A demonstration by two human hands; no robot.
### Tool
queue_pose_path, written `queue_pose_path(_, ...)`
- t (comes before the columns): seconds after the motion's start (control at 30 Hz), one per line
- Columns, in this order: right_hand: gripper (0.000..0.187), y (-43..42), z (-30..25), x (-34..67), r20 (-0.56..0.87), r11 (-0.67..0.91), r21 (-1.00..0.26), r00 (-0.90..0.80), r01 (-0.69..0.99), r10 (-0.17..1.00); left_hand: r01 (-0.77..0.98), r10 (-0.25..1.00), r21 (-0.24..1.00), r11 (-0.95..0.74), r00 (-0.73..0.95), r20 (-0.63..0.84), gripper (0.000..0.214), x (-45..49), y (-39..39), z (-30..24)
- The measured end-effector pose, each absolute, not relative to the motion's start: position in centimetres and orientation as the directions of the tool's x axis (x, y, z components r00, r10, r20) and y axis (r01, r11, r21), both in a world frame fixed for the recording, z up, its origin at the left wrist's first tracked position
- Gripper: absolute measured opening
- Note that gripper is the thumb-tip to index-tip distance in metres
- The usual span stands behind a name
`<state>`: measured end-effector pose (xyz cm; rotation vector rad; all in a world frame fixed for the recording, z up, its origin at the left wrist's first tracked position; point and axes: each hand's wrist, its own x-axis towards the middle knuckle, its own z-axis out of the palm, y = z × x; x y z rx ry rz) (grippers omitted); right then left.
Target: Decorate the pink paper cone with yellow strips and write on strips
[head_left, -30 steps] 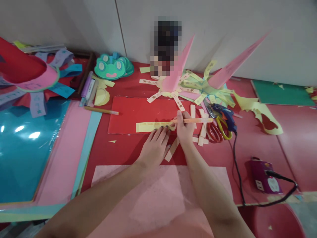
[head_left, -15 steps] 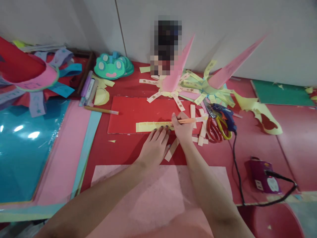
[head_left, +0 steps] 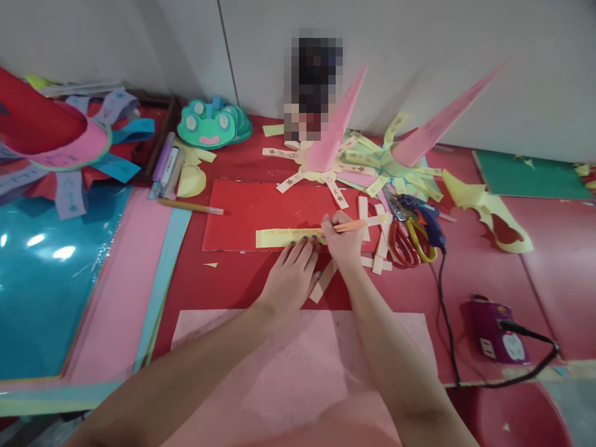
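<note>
Red table [head_left: 549, 248] surface, far centre: yellow paper strip [head_left: 279, 237] lies on red card [head_left: 251, 214]. Left hand [head_left: 291, 276] presses flat on the strip, fingers extended. Right hand [head_left: 343, 243] grips an orange pen [head_left: 361, 225], tip on the strip. Scissors [head_left: 405, 239] lie just right.

scissors [head_left: 406, 241] and glue gun [head_left: 426, 218] close beside right hand [head_left: 343, 246], paper strips [head_left: 379, 249] between, red card [head_left: 246, 214] bare leftward

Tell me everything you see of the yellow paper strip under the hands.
The yellow paper strip is long, narrow and thin, lying flat along the near edge of the red sheet. Faint marks on it are unreadable. The left hand presses its near edge with fingertips; the right hand holds an orange pen to its right part.
</note>
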<state>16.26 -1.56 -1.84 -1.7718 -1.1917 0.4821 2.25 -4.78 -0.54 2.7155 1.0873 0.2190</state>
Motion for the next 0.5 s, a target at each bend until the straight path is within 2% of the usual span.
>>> queue_pose_path(0.5, 0.034, -1.57, -1.76, 16.26, 0.144, -0.123, -0.867, 0.48, 0.483, 0.865, 0.661, 0.693, 0.247, -0.708, 0.718, 0.067, 0.04, 2.24, -4.8, -0.69)
